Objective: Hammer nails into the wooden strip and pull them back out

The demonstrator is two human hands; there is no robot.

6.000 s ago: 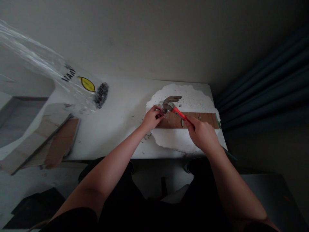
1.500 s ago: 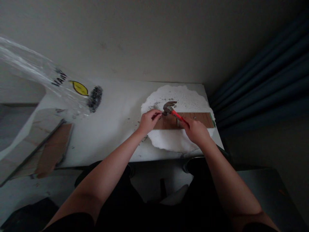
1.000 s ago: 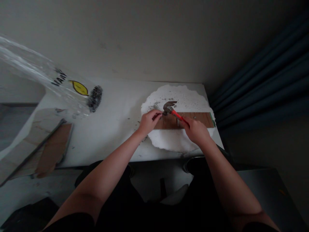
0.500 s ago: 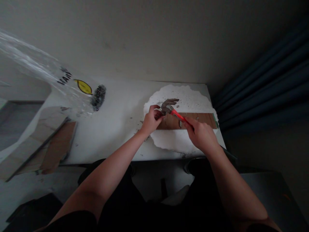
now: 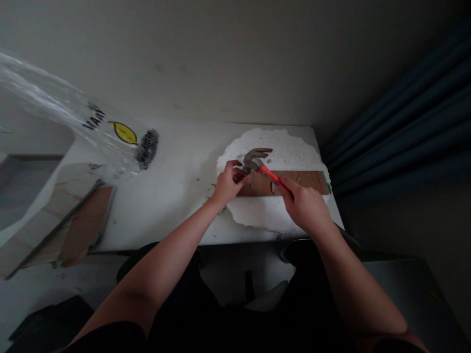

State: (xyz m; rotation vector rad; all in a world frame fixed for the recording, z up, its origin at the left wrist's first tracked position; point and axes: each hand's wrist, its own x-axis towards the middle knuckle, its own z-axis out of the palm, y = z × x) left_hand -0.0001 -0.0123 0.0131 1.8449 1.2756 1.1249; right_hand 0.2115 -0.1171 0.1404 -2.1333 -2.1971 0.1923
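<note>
My right hand [image 5: 307, 206] is wrapped round the red handle of a claw hammer [image 5: 270, 174]. The grey hammer head is over the left part of a flat brown strip [image 5: 301, 181], with its claw pointing up and right. Close beside the hammer face is my left hand [image 5: 227, 184], its thumb and fingers pinched together over the strip's left end. What lies between those fingertips is too small and dark to name. Under the strip is an irregular white slab [image 5: 250, 215] with dark crumbs on it.
The white table [image 5: 176, 196] carries scattered crumbs left of the slab. Brown and marbled broken boards [image 5: 86, 223] overhang its left end. Clear plastic wrap [image 5: 106, 142] with a yellow print stands at the back left. A dark blue curtain [image 5: 405, 113] hangs on the right, beyond the table's edge.
The hammer head has shifted very slightly, left and up. Both hands keep nearly the same place and hold. The whole view has drifted a little.
</note>
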